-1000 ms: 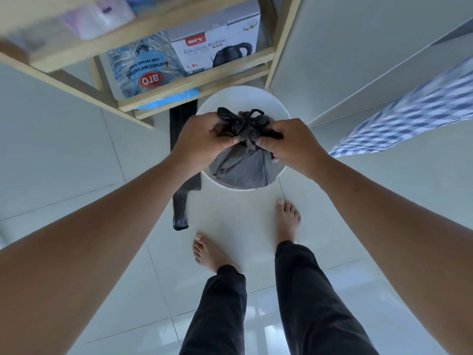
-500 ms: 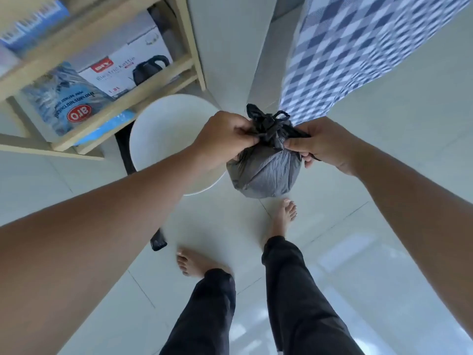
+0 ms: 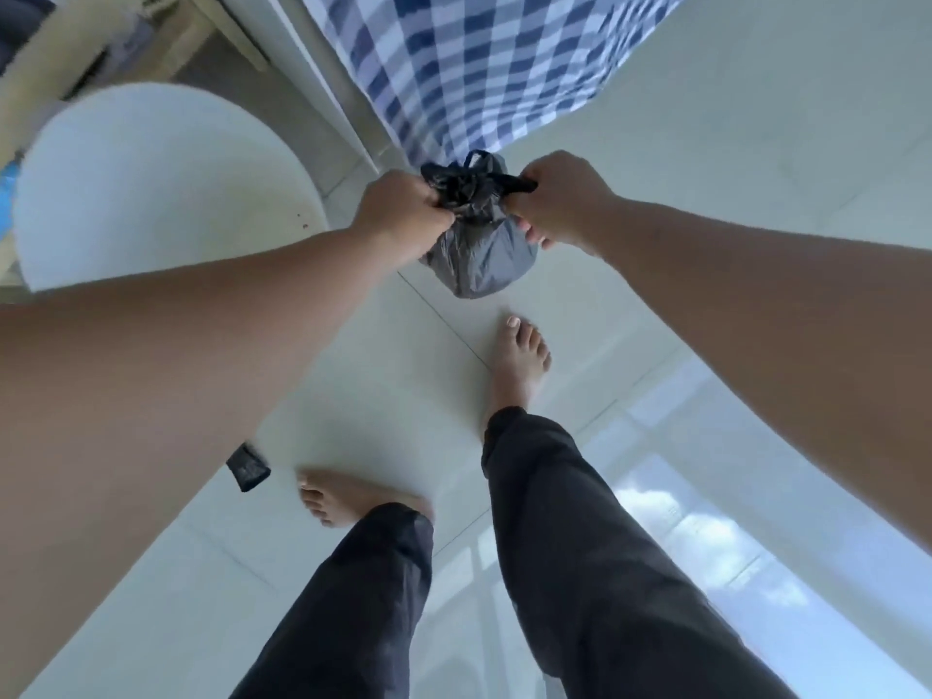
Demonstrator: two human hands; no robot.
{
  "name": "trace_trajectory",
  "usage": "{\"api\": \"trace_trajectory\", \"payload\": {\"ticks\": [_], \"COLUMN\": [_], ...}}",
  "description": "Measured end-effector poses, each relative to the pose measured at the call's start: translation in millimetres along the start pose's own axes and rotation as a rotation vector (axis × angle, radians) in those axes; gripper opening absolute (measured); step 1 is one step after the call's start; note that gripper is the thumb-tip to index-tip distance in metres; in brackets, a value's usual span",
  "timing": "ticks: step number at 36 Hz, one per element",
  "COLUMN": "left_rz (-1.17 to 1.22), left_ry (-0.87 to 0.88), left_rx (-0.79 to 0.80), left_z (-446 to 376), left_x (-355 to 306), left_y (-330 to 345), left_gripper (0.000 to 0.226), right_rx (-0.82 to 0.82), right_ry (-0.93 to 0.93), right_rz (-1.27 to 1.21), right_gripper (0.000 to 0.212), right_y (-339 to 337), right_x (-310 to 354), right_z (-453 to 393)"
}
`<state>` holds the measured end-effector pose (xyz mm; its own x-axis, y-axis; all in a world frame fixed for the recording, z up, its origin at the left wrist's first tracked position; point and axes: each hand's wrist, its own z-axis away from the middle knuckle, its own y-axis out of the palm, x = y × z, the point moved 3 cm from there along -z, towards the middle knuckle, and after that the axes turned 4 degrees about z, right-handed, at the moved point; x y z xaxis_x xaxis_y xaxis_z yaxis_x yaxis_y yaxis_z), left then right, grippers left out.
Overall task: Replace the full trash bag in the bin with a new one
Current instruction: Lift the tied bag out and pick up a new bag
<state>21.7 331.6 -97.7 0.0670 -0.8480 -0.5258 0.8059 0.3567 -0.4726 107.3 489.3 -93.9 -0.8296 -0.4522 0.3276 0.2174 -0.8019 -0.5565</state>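
Note:
A full dark grey trash bag (image 3: 481,259), knotted at the top, hangs above the white floor tiles to the right of the bin. My left hand (image 3: 403,214) grips the knot's left side and my right hand (image 3: 560,199) grips its right side. The round white bin (image 3: 151,184) stands at the left with no bag inside it. One end of a flat black bag (image 3: 247,467) lies on the floor; my left forearm hides the rest.
A wooden shelf unit (image 3: 116,53) stands behind the bin at the upper left. A blue and white checked cloth (image 3: 479,68) hangs at the top centre, just behind the bag. My bare feet (image 3: 519,360) stand on glossy white tiles.
The tied bag has left the bin and moved right, past its rim, over the floor. Both hands kept their grip on the knot. The view has swung right.

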Motion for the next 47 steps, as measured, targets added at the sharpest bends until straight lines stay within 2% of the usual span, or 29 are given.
{"api": "trace_trajectory", "payload": {"ticks": [3,5,7,9,11,12,13,16,17,18,20,22,25,26,27,29,31,33,38,43,47], "left_rz": [-0.043,-0.051,-0.048,-0.046,-0.042,-0.038,-0.030,-0.018,-0.017,-0.022,-0.033,-0.038,-0.049,-0.050,-0.054,-0.063,-0.088,-0.113,-0.115,0.101,0.209], "left_ry": [-0.057,-0.075,-0.080,-0.096,-0.112,-0.122,-0.129,-0.139,-0.133,-0.119,-0.085,-0.023,0.037,0.054,0.067,0.112,0.141,0.163,0.221,0.113,0.031], "left_rx": [0.015,0.014,0.007,-0.014,-0.047,-0.059,-0.072,-0.086,-0.080,-0.072,-0.067,-0.076,-0.081,-0.074,-0.070,-0.063,-0.053,-0.054,-0.023,-0.177,-0.238], "left_z": [-23,-34,-42,-48,-52,-53,-55,-52,-48,-43,-34,-23,-2,8,12,31,48,72,126,159,188], "left_x": [7,9,9,8,9,9,10,9,6,3,0,-2,0,2,2,7,13,25,65,116,169], "left_y": [3,2,1,-2,-6,-9,-11,-16,-18,-21,-25,-28,-33,-38,-41,-55,-69,-86,-133,-177,-198], "left_gripper": [0.017,0.018,0.021,0.023,0.022,0.023,0.024,0.030,0.032,0.034,0.035,0.032,0.024,0.028,0.029,0.017,0.025,0.024,0.013,0.029,0.030], "right_rx": [-0.012,-0.094,-0.123,-0.189,-0.246,-0.372,-0.455,-0.537,-0.544,-0.474,-0.466,-0.411,-0.439,-0.454,-0.406,-0.263,-0.268,-0.225,-0.234,-0.183,-0.087], "right_ry": [-0.019,0.062,0.275,0.323,0.381,0.400,0.391,0.393,0.365,0.333,0.285,0.211,0.015,-0.009,-0.043,0.036,-0.019,-0.058,-0.127,-0.245,-0.376], "right_rz": [0.040,0.129,0.003,0.147,0.297,0.453,0.477,0.371,0.365,0.393,0.577,0.434,0.430,0.499,0.414,0.276,0.283,0.331,0.354,0.371,0.448], "right_gripper": [0.025,0.031,0.046,0.052,0.045,0.041,0.038,0.038,0.038,0.037,0.040,0.041,0.053,0.062,0.068,0.058,0.048,0.040,0.045,0.043,0.043], "right_y": [10,85,181,240,233,220,215,222,222,221,224,233,171,129,91,59,24,19,54,87,132], "right_x": [-5,-48,-109,-157,-173,-177,-176,-163,-162,-160,-168,-182,-148,-106,-61,1,34,60,101,154,195], "right_z": [-34,-33,-3,-16,-44,-45,-44,-27,-33,-39,-39,-39,-55,-35,-19,31,64,94,130,161,177]}}
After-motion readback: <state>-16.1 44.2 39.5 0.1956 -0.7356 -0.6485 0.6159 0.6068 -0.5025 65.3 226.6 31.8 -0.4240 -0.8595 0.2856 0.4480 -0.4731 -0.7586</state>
